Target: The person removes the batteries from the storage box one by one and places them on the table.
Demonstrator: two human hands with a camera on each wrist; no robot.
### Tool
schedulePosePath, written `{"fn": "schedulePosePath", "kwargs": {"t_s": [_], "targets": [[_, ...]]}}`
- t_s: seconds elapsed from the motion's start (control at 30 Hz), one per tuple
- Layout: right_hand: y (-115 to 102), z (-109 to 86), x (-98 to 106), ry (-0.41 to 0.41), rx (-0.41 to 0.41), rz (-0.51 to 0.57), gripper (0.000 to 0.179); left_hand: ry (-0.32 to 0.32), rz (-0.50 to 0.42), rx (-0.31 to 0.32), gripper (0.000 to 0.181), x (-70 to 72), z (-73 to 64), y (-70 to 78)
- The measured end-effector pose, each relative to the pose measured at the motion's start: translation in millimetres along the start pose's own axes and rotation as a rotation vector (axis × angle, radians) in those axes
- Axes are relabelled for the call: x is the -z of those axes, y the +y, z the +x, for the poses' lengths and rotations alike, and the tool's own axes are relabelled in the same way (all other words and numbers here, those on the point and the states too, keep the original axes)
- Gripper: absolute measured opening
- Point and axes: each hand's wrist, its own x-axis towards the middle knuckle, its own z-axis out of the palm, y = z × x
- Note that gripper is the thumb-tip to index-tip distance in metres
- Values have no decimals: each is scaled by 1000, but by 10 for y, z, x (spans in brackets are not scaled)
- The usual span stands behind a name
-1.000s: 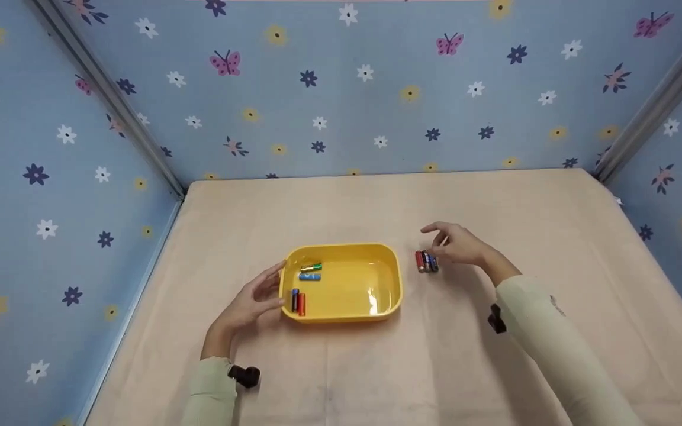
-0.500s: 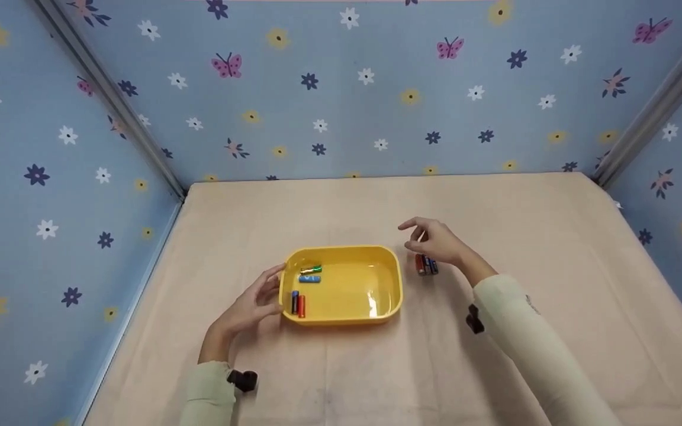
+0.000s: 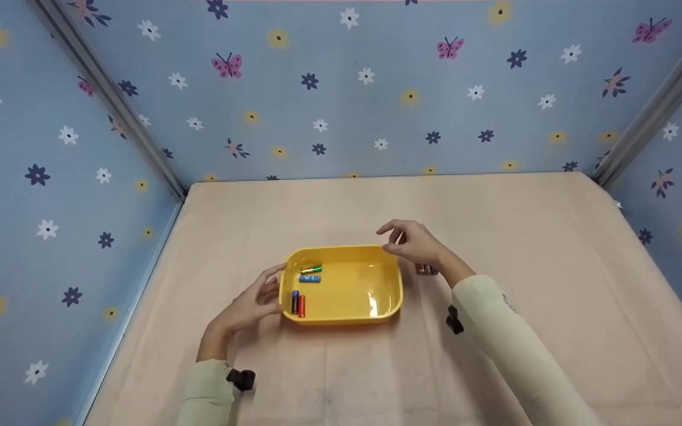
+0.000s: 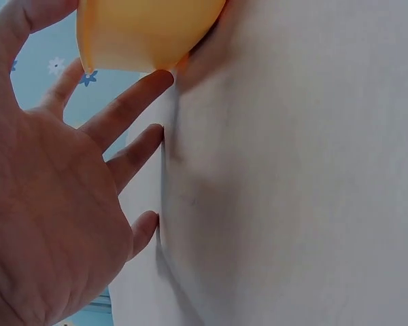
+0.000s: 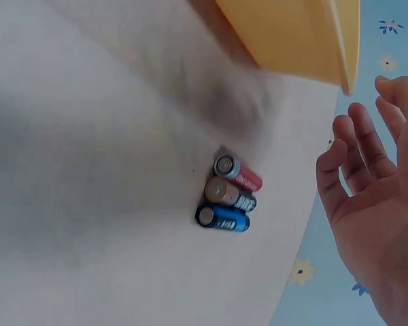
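A yellow plastic bin (image 3: 341, 321) sits mid-table in the head view. Inside its left part lie a green-and-gold battery (image 3: 311, 270), a light blue one (image 3: 310, 278), a dark blue one (image 3: 295, 302) and a red one (image 3: 301, 306). At the left end, my left hand (image 3: 247, 307) touches the bin with spread fingers. My right hand (image 3: 417, 244), fingers loosely bent and holding nothing, is over the bin's far right corner. Behind it, a red battery (image 5: 239, 174), a black-and-copper one (image 5: 231, 195) and a blue one (image 5: 223, 219) lie side by side on the table.
A pale cloth (image 3: 341, 378) covers the table. Blue walls with flowers and butterflies (image 3: 341, 106) stand along its back and sides, with grey metal posts (image 3: 110, 100) at the corners.
My right hand has moved left, from above the row of loose batteries to the bin's far right corner. The left hand and the batteries in the bin stay put.
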Motion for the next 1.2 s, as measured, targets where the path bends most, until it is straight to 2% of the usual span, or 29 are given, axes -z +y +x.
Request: {"fn": "schedulePosePath", "kwargs": {"t_s": [0.2, 0.43, 0.63, 0.8, 0.97, 1.2], "targets": [[-112, 67, -79, -24, 33, -24, 35, 1, -24, 8, 93, -4, 5, -4], [-201, 118, -152, -70, 33, -51, 32, 6, -35, 11, 93, -27, 19, -7], [-313, 143, -208, -109, 7, -57, 31, 32, -17, 48, 88, -25, -4, 7], [-411, 191, -297, -166, 46, -89, 34, 40, -10, 77, 89, -27, 0, -1], [-486, 218, -405, -210, 75, -95, 36, 34, -11, 69, 90, -11, 5, -22], [-564, 243, -542, -277, 31, -83, 42, 34, -7, 79, 91, -2, 0, -21]]}}
